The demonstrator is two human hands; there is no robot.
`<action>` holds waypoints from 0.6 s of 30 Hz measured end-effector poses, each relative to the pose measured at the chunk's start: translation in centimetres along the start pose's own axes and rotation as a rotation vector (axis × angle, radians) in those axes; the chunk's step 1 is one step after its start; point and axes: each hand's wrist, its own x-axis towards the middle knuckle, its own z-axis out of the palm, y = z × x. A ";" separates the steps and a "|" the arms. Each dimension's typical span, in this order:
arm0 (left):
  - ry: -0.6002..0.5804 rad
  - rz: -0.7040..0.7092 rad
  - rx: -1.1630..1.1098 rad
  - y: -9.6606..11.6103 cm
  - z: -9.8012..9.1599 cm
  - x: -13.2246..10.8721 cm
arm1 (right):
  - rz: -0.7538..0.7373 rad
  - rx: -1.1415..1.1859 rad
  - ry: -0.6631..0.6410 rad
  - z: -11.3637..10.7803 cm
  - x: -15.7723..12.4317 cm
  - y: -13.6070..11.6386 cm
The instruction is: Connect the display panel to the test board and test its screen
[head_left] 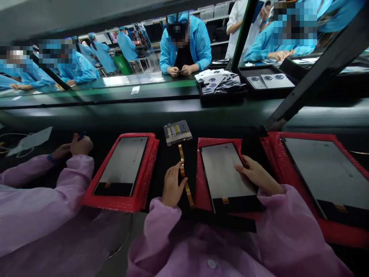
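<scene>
"Where was the panel [227, 165]?"

"Over red wrap [203, 192], beside the orange ribbon cable [189, 195]. The right hand [261, 173] held its right edge, thumb on the face."

"How was that best done?"

"Gently, I'd judge: gripping the rim, thumb light, ribbon kept unkinked."

"And the left hand [173, 184]?"

"Fingertips at the ribbon, close together; I couldn't tell whether they pinched it. The right fingers were mostly hidden behind the panel."

Pale grey panel [223, 169] with a black strip at the near end, slightly skewed over red wrap [203, 194]. Skinny gold ribbon cable [182, 171]'s just left of it, kinda kinked.
</scene>
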 end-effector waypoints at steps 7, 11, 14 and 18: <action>0.051 -0.247 -0.558 -1.0 -2.9 4.6 | 0.015 -0.030 -0.039 2.2 -0.2 -0.6; 0.320 -0.408 -1.171 -1.3 -3.6 7.9 | 0.034 -0.066 -0.036 3.9 0.0 -1.7; 0.379 -0.495 -1.529 -1.3 -3.5 10.1 | 0.030 -0.085 -0.037 5.6 0.0 -2.8; 0.368 -0.552 -1.694 -1.4 -3.4 11.3 | 0.012 -0.101 -0.057 7.2 -0.5 -3.8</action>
